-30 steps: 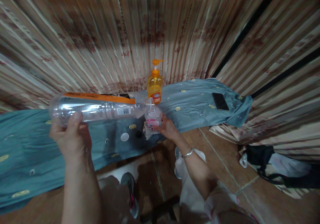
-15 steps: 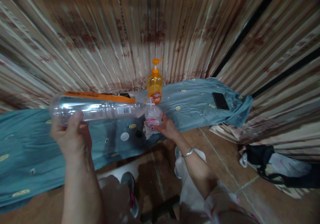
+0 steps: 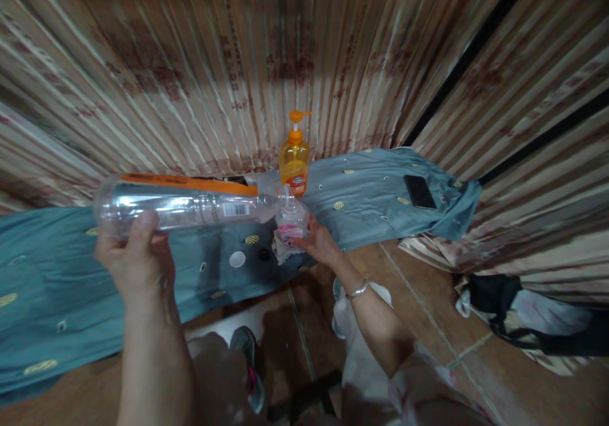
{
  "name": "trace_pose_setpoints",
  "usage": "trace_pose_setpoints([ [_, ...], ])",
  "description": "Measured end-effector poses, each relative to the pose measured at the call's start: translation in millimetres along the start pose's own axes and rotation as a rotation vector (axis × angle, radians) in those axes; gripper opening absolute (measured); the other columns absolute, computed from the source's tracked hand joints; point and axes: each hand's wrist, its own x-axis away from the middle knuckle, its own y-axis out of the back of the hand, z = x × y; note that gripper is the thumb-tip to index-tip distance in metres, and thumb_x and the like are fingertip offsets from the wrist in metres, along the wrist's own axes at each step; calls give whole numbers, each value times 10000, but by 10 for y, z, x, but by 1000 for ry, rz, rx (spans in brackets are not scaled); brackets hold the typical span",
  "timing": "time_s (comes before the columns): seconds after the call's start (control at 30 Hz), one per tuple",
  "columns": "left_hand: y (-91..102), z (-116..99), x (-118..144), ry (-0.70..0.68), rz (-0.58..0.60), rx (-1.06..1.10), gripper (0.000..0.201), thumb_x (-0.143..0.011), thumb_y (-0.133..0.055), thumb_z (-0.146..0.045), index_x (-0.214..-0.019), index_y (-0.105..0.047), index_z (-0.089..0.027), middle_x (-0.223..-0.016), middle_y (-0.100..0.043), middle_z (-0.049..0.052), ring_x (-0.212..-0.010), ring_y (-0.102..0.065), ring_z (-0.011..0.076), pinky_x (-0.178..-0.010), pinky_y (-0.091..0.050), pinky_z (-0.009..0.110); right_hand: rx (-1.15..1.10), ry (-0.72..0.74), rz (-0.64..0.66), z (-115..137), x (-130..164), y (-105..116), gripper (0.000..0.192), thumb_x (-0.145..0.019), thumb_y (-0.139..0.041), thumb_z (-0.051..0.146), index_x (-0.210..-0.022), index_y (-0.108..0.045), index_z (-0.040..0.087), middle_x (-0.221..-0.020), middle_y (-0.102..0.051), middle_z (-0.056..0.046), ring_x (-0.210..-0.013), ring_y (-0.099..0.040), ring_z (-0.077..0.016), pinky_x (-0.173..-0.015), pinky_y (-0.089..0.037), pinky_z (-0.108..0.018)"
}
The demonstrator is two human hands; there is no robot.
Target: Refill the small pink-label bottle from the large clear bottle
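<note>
A: Held?
B: Left hand (image 3: 137, 255): wrapped round one large clear plastic bottle (image 3: 190, 207), orange-labelled, tipped sideways, left of the amber plastic pump bottle (image 3: 294, 160). Right hand (image 3: 316, 241): clasping one small clear plastic bottle (image 3: 292, 217), pink-labelled, in front of the pump bottle; large bottle's mouth at its top, contact unclear.
A: Beyond?
B: One round white disc (image 3: 237, 259), front-left of the pump bottle; one black rectangular phone (image 3: 419, 191), right of it; teal patterned cloth (image 3: 361, 191), underneath.

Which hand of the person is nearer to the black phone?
Right. The right hand, on the small bottle, is left of the phone; the left hand, holding the large bottle, is much farther left.
</note>
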Motion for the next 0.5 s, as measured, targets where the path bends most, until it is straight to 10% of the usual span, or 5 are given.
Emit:
trace_pose_setpoints([
  [0.5, 14, 21, 7, 5, -18, 58, 286, -514, -747, -200, -788, -675, -162, -732, -606, 7, -767, -605, 165, -920, -451, 426, -18, 6, -6, -20, 5, -9, 619, -711, -691, 340, -1231, -402, 168, -1018, -664, -62, -875, -648, -209, -722, -491, -288],
])
